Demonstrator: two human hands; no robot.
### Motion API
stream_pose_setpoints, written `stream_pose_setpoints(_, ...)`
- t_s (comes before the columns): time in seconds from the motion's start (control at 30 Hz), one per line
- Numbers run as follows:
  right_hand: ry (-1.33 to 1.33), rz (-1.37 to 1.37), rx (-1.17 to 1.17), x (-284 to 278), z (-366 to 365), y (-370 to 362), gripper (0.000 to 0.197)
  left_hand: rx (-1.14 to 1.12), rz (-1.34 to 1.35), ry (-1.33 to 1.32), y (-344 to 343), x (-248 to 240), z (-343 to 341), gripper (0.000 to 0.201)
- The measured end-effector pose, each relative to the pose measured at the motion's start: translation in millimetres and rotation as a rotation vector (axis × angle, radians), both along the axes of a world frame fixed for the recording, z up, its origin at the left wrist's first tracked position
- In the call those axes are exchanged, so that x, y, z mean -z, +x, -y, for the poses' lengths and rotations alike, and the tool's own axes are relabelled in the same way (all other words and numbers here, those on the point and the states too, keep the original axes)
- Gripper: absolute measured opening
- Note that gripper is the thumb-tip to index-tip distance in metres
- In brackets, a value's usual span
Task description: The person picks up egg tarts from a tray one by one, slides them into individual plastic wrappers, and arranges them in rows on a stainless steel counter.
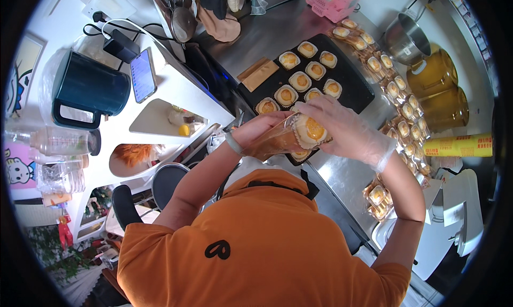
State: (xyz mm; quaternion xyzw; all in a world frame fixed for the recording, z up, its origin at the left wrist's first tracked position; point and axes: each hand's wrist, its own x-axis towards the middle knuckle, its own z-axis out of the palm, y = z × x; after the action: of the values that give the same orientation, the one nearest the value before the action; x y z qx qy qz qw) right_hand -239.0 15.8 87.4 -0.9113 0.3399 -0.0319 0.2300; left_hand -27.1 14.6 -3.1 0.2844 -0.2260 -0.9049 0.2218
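Observation:
In front of my chest, my left hand (257, 129) is closed on a clear plastic bag (273, 140), whose mouth faces right. My right hand (350, 129), in a thin clear glove, grips a small pastry (311, 130) with a golden center in a white paper cup. The pastry is at the bag's mouth; how far inside it sits, I cannot tell. Just beyond my hands lies a black baking tray (355, 88) bearing several more pastries (300, 81) in paper cups. A brown paper packet (257, 73) rests at the tray's left edge.
Rows of bagged pastries (407, 110) line the steel counter (342, 173) on the right. Behind them are a metal pot (406, 39), amber containers (441, 93) and a yellow roll box (459, 145). On the left, a white shelf holds a phone (142, 75) and dark jug (88, 88).

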Motion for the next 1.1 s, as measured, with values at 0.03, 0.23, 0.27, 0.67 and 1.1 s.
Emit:
stream_pose_setpoints(0.03, 0.001, -0.015, -0.021, -3.5, 0.0, 0.1, 0.079, 0.003, 0.028, 0.011, 0.3, -3.6, -0.2, 0.04)
stream_pose_setpoints(0.23, 0.061, 0.023, -0.017, -5.9, -4.7, 5.0, 0.086, 0.04, -0.212, 0.1, -0.9, 7.8, -3.4, 0.039)
stream_pose_setpoints(0.27, 0.047, 0.03, -0.025, -5.7, -5.8, 5.5, 0.085, 0.021, -0.212, 0.17, -1.8, 10.2, -4.0, 0.038)
stream_pose_setpoints(0.67, 0.317, 0.351, 0.097, -15.5, 1.9, -3.4, 0.082, -0.056, -0.514, -0.001, -14.0, 7.1, -17.2, 0.044)
stream_pose_setpoints(1.1, 0.278, 0.233, -0.021, -37.4, 12.1, -4.4, 0.081, 0.082, -0.675, 0.301, -15.8, 4.9, -16.9, 0.051)
